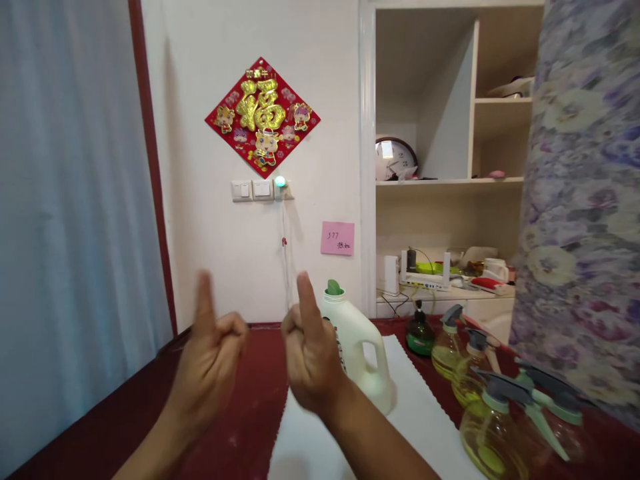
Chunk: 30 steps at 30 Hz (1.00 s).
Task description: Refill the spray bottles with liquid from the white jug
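Note:
My left hand (213, 360) and my right hand (310, 350) are raised above the dark red table (240, 413), backs toward me. Each has one finger pointing straight up and the other fingers curled into the palm, and neither holds anything. Just behind my right hand stands a white jug with a handle and a green cap (357, 347). The jug rests on a white mat (415, 413) spread across the table.
Several yellow spray bottles (493, 427) with grey triggers and a small green bottle (420, 333) stand at the right. A flowered curtain (585, 200) hangs at far right before white shelves (450, 181) holding a clock. A blue curtain (75, 213) covers the left.

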Tool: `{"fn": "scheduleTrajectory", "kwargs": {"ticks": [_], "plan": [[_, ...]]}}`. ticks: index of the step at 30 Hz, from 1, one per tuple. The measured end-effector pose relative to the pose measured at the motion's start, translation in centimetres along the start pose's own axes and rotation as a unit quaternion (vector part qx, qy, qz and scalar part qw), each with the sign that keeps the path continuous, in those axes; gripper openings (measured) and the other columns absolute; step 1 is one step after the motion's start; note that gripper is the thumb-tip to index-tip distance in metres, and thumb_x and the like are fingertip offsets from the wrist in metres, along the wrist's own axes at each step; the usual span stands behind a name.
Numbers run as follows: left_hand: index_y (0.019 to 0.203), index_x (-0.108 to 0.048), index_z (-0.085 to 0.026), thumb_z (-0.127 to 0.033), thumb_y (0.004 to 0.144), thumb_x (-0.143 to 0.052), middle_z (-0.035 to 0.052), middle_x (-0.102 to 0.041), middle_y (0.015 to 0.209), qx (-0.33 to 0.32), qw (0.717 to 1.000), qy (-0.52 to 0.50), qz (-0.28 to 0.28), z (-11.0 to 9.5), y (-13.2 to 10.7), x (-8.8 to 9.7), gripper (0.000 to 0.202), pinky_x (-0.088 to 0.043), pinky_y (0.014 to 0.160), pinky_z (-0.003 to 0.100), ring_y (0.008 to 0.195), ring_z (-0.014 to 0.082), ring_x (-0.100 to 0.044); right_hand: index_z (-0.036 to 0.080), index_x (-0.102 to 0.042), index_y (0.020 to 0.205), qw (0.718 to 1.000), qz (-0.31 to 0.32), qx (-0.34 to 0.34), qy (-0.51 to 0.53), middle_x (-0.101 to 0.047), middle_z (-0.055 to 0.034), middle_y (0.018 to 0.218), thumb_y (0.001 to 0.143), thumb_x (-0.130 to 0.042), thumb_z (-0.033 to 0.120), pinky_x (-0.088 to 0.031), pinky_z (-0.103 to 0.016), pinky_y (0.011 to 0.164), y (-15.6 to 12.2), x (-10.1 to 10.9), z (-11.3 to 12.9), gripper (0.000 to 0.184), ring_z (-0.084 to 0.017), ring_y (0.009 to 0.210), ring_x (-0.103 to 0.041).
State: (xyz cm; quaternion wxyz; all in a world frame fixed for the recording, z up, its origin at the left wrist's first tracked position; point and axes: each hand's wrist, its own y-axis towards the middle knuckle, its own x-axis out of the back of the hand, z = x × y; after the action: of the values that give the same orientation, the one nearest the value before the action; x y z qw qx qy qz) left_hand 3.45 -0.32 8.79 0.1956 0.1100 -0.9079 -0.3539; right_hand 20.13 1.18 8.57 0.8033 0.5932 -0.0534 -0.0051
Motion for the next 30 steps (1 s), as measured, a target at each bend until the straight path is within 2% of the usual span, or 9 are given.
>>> {"fn": "scheduleTrajectory", "kwargs": {"ticks": [2,5,9,16,20,23,26,28,30], "plan": [[0.161,0.009,-0.035,-0.021,0.09,-0.042,-0.0105,-0.042,0.061,0.066,0.995,-0.03,0.067,1.4,2.1,-0.9,0.089,-0.03,0.053,0.022,0.053,0.012,-0.033,0.033,-0.005,0.164,0.979,0.03,-0.204,0.008,-0.04,0.0082,0.064,0.086,-0.039,0.006,-0.038,-0.027,0.058,0.3,-0.6,-2.7,0.09,-0.015,0.056,-0.039],[0.162,0.006,-0.037,-0.025,0.093,-0.04,-0.0108,-0.042,0.061,0.081,0.991,-0.026,0.1,3.9,3.1,-1.5,0.084,-0.032,0.056,0.023,0.055,0.0125,-0.035,0.028,0.002,0.165,0.946,0.076,-0.311,0.055,-0.039,0.0097,0.064,0.087,-0.04,0.009,-0.039,-0.026,0.061,-0.3,-1.0,-4.9,0.09,-0.014,0.059,-0.038],[0.162,0.009,-0.032,-0.025,0.092,-0.04,-0.0104,-0.045,0.062,0.104,0.989,-0.021,0.104,5.6,2.3,-1.5,0.086,-0.031,0.058,0.025,0.056,0.0129,-0.036,0.027,0.001,0.165,0.933,0.099,-0.34,0.069,-0.041,0.0109,0.063,0.083,-0.042,0.006,-0.036,-0.025,0.058,-1.2,-0.7,-5.1,0.095,-0.013,0.056,-0.037],[0.162,0.012,-0.021,-0.024,0.092,-0.039,-0.0095,-0.045,0.062,0.121,0.986,-0.011,0.111,4.8,2.4,-1.6,0.086,-0.032,0.06,0.027,0.057,0.0124,-0.037,0.025,0.001,0.164,0.928,0.111,-0.35,0.064,-0.043,0.0101,0.067,0.082,-0.042,0.004,-0.037,-0.025,0.061,-1.4,-0.6,-4.8,0.096,-0.012,0.059,-0.039],[0.162,0.013,-0.022,-0.024,0.092,-0.04,-0.0094,-0.046,0.063,0.122,0.984,-0.014,0.128,4.9,1.7,-1.8,0.087,-0.034,0.059,0.026,0.057,0.0127,-0.039,0.024,-0.001,0.165,0.925,0.116,-0.358,0.052,-0.049,0.0092,0.069,0.083,-0.043,0.004,-0.04,-0.026,0.066,-2.7,-0.5,-4.4,0.094,-0.012,0.062,-0.046],[0.162,0.011,-0.026,-0.037,0.093,-0.048,-0.0025,-0.062,0.088,0.152,0.969,-0.043,0.19,5.9,0.1,-2.1,0.091,-0.043,0.063,0.027,0.065,0.0134,-0.05,0.023,-0.015,0.164,0.929,0.129,-0.346,0.028,-0.061,0.0037,0.083,0.087,-0.044,0.01,-0.044,-0.028,0.072,-5.0,0.4,-3.9,0.083,-0.013,0.071,-0.055],[0.162,-0.023,-0.027,-0.053,0.086,-0.064,0.0096,-0.062,0.13,0.162,0.95,-0.044,0.263,7.7,-1.9,-2.2,0.09,-0.054,0.087,0.036,0.094,0.0205,-0.063,0.022,-0.041,0.156,0.915,0.163,-0.367,-0.018,-0.068,-0.0027,0.097,0.089,-0.053,0.023,-0.047,-0.031,0.076,-9.0,2.3,-3.6,0.069,-0.015,0.076,-0.06],[0.149,-0.05,-0.028,-0.056,0.083,-0.069,0.0103,-0.064,0.134,0.157,0.944,-0.029,0.288,8.6,-3.1,-2.1,0.075,-0.05,0.104,0.041,0.114,0.0276,-0.061,0.02,-0.057,0.146,0.894,0.216,-0.391,-0.037,-0.073,-0.0043,0.09,0.08,-0.062,0.024,-0.049,-0.033,0.079,-12.5,4.1,-3.7,0.066,-0.019,0.08,-0.065],[0.136,-0.064,-0.03,-0.057,0.081,-0.07,0.0095,-0.068,0.132,0.163,0.942,-0.019,0.292,9.1,-4.1,-1.9,0.062,-0.048,0.11,0.046,0.122,0.032,-0.06,0.026,-0.073,0.127,0.87,0.206,-0.444,-0.058,-0.077,-0.0031,0.082,0.073,-0.069,0.023,-0.051,-0.033,0.08,-16.1,6.0,-3.7,0.055,-0.023,0.08,-0.07]]}}
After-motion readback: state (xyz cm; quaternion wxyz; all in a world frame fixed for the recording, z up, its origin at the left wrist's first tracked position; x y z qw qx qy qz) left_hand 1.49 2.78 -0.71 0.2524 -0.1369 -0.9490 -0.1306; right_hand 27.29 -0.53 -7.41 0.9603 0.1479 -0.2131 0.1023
